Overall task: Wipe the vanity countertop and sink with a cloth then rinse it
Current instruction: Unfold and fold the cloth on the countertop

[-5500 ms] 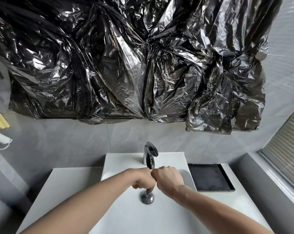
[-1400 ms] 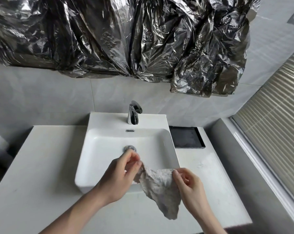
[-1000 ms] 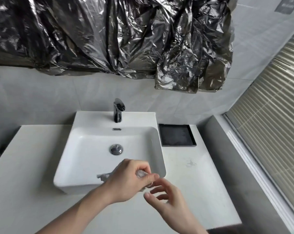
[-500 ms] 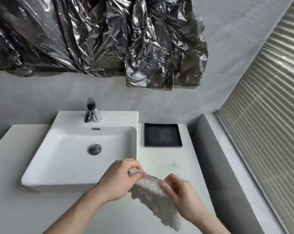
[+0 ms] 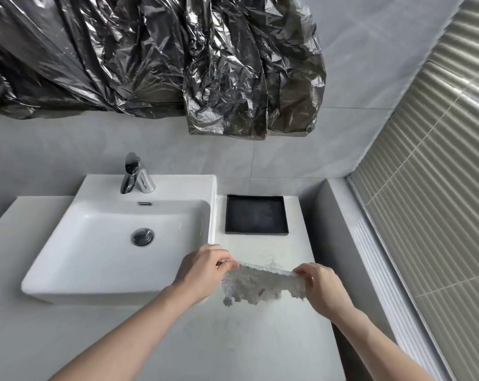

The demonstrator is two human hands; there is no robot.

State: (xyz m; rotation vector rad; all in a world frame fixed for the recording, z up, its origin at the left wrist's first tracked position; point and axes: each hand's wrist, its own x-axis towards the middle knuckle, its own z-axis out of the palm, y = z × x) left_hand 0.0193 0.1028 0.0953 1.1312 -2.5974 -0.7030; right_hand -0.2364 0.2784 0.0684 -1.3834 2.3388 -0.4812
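A pale grey textured cloth (image 5: 260, 284) hangs spread out above the white vanity countertop (image 5: 260, 339), just right of the sink's front corner. My left hand (image 5: 202, 270) pinches its left top corner and my right hand (image 5: 319, 287) pinches its right top corner, holding the upper edge taut. The white rectangular sink (image 5: 68, 259) stands to the left with a chrome drain plug (image 5: 142, 236) in its basin and a chrome faucet (image 5: 134, 174) at the back. A faint smudge (image 5: 271, 261) marks the counter beyond the cloth.
A black square tray (image 5: 256, 214) lies on the counter right of the sink, near the wall. Crumpled black plastic sheeting (image 5: 178, 64) covers the wall above. A grey ledge (image 5: 340, 243) and slatted blinds (image 5: 439, 188) bound the right side.
The cloth was bunched between my hands half a second ago; now it is stretched out flat between them. My right hand has moved right, and the view has shifted right.
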